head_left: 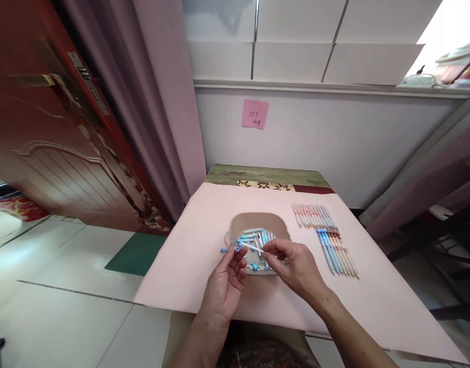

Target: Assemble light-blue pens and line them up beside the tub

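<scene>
Over a beige tray (253,220), my left hand (229,276) pinches a short blue pen barrel (225,250) between thumb and fingers. From the right, my right hand (296,263) grips a thin white pen refill (251,247) at its near end. The refill's far tip is close to the barrel's opening; whether they touch I cannot tell. Inside the tray lie loose blue, white and grey pen parts (265,236), and small light-blue and white pieces (255,267) rest near its front edge. My hands partly cover the tray.
Right of the tray, several pens lie side by side in a back row (315,216) and a front row (336,253). A pink sheet (188,245) covers the table. The wall stands behind, bearing a pink note (255,113); a brown door (66,133) is at left.
</scene>
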Available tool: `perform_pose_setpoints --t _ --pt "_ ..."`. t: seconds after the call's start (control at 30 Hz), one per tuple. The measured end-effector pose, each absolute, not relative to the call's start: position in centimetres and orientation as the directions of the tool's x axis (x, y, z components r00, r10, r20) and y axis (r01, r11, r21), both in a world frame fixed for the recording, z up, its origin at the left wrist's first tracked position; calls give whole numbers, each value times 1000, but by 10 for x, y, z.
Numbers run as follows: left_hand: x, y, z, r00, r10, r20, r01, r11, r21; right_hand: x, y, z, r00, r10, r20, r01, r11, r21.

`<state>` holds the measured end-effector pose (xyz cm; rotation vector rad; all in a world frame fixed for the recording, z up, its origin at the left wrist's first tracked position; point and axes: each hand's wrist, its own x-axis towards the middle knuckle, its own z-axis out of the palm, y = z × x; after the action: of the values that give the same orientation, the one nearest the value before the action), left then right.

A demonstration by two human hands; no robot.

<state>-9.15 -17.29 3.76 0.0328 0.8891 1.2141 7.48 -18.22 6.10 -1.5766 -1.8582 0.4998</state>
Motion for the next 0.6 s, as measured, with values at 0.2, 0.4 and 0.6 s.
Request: perform_pose_setpoints --t 0.2,0.4,0.6 --pt "-88 -176 38 15 826 -564 -804 345 484 68 -189 58 -97 948 302 748 269 -607" --pt "-82 -180 36 1 858 -514 -798 310 516 57 -189 59 -147 921 362 770 336 -542" --pt "-90 -172 41 -36 825 -564 -852 269 449 61 -180 56 -157 913 376 696 372 -613"
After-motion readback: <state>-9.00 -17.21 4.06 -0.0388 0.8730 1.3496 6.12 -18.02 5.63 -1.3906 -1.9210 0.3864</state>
